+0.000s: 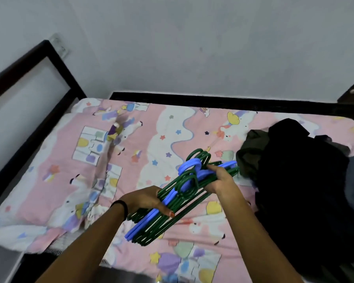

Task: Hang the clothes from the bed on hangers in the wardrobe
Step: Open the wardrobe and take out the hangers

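Head view: both hands grip one bundle of hangers (178, 198), green and blue, too overlapped to count; the left hand (145, 201) holds its lower end, the right hand (220, 180) its upper. One heap of dark clothes (298, 180) lies on the bed (70, 180) just right of the right hand. Judging by this, nothing is hung yet; no wardrobe is clearly in view.

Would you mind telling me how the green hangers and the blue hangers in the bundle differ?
The green hangers look thin and rod-like, while the blue hangers look broader and flatter. Green ones appear more numerous in the bundle; only a few blue ones show between them. Both kinds are stacked together, hooks pointing away from the person, and held above the bed by the left hand and right hand.
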A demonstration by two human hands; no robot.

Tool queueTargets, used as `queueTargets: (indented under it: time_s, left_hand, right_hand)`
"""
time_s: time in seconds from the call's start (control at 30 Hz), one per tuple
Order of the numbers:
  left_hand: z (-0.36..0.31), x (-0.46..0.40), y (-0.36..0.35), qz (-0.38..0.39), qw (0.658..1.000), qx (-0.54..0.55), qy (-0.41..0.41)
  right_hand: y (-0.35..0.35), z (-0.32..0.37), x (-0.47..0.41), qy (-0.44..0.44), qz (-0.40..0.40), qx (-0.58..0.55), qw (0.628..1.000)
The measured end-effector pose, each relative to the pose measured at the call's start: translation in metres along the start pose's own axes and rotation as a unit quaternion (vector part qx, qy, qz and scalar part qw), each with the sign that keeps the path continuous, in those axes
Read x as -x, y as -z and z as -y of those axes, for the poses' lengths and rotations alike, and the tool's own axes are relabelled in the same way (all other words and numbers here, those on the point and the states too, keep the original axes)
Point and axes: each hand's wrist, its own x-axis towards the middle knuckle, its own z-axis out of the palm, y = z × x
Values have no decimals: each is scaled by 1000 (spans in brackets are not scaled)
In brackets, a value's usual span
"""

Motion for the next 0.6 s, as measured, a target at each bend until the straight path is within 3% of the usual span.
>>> queueTargets:
  time_s: [0.23,0.5,0.6]
  left_hand:
    - [-29,-144,87,0,997,-72,27]
    - [-31,-265,133,-4,980,-198,12]
    - [-40,-291,153,-17,969,-247,8]
  right_hand:
    - [-40,88,-105,-1,-31,-70,997]
    - [-37,134,-215,5,-99,-123,988]
    - [-42,143,-249,47,-131,-16,990]
